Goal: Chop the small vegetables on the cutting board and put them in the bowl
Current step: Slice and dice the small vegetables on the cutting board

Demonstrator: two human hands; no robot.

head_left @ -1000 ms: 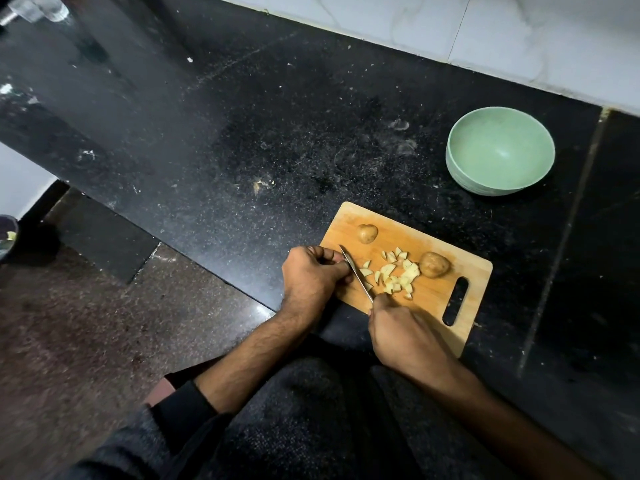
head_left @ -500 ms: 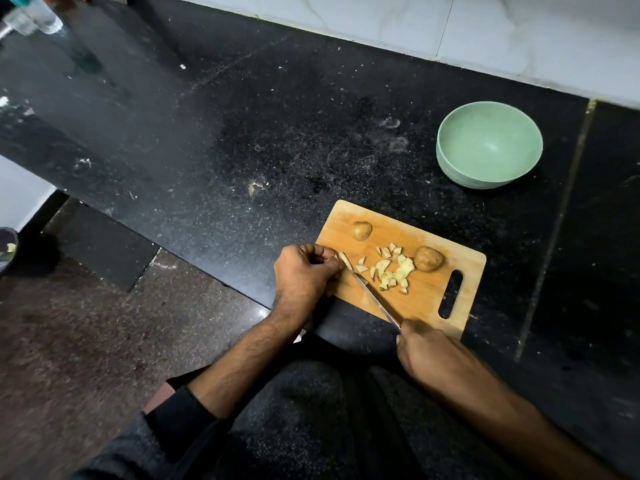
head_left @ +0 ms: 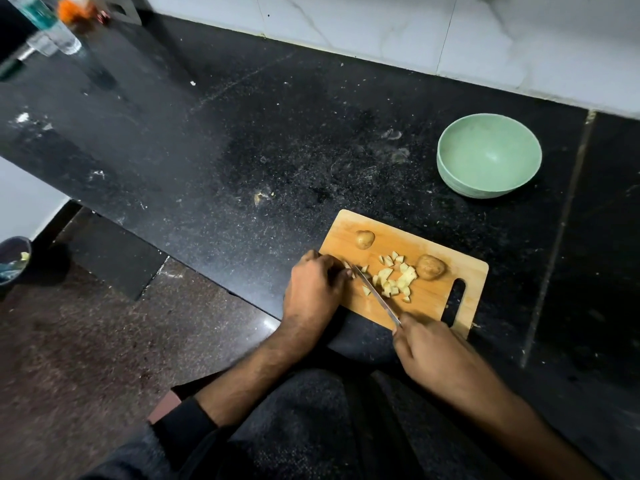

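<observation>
A wooden cutting board (head_left: 349,226) lies at the black counter's near edge. On it are two small whole potatoes, one at the far left (head_left: 364,239) and one at the right (head_left: 430,267), with a pile of pale chopped pieces (head_left: 394,278) between them. My right hand (head_left: 426,348) grips the handle of a knife (head_left: 375,293), whose blade slants across the board with its tip by my left fingers. My left hand (head_left: 313,289) pinches a small potato piece (head_left: 347,265) at the board's left edge, mostly hidden under its fingers. The green bowl (head_left: 488,161) stands empty beyond the board.
The black stone counter (head_left: 242,133) stretches left and back to a white tiled wall (head_left: 450,36). A plastic bottle (head_left: 45,26) and an orange object (head_left: 74,10) sit at the far left corner. A dark bowl (head_left: 14,258) with scraps sits on the floor at left.
My right hand drew the knife back towards me, then brought the blade forward against the piece at my left fingers. The left hand has stayed at the board's left edge.
</observation>
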